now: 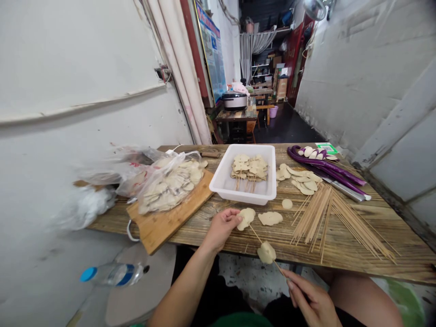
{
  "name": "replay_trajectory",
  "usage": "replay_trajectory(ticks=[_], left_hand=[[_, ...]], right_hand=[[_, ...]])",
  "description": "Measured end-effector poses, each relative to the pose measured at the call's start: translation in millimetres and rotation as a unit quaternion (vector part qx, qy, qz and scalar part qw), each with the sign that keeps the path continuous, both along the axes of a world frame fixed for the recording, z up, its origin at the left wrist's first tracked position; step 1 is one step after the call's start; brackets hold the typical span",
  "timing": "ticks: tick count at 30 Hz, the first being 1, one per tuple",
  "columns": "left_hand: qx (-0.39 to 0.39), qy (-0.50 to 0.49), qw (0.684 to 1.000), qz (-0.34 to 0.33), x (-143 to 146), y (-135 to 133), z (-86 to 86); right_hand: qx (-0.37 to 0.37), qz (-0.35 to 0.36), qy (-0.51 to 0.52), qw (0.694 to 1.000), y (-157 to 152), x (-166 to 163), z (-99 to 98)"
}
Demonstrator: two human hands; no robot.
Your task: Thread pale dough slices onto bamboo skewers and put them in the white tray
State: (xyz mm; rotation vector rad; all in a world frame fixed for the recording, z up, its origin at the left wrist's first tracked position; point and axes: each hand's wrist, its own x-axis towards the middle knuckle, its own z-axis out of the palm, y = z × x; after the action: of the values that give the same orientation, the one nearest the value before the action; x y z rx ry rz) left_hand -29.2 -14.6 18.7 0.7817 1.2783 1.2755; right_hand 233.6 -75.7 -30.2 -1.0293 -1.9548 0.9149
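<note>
My left hand (221,225) pinches a pale round slice (245,217) at the table's near edge. My right hand (308,297), below the table edge, grips the lower end of a thin bamboo skewer (262,240). The skewer's tip points into the pinched slice, and another slice (266,252) is threaded on its middle. A loose slice (270,218) lies just to the right on the wooden table (340,247).
A white tray (225,179) holds skewered slices. Loose bamboo skewers (327,215) fan out at right, beyond them slices (301,179), purple eggplants (327,168) and a knife (344,188). A cutting board (170,218) carries a plastic bag of slices (166,184). A water bottle (112,274) lies below.
</note>
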Motion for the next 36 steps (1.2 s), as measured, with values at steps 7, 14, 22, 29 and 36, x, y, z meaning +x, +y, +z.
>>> replay_trajectory(ticks=[7,14,22,29,36], left_hand=[[-0.003,0.008,1.000,-0.004,1.1,1.1,-0.8],[-0.001,0.002,1.000,0.030,6.0,2.8,-2.7],[0.015,0.006,0.998,0.053,11.4,1.4,-2.7],[-0.014,-0.051,0.997,0.064,9.6,4.1,2.6],[-0.028,-0.143,0.989,0.023,7.2,3.0,10.5]], right_hand=[[-0.006,0.001,-0.001,1.000,1.2,0.7,-1.3],[0.019,-0.015,0.007,1.000,0.7,-1.8,4.4],[0.013,-0.019,-0.003,1.000,-1.2,-1.5,4.6],[-0.002,-0.009,-0.015,1.000,-0.9,-3.0,6.8],[0.017,-0.005,0.006,1.000,-0.2,-7.4,9.1]])
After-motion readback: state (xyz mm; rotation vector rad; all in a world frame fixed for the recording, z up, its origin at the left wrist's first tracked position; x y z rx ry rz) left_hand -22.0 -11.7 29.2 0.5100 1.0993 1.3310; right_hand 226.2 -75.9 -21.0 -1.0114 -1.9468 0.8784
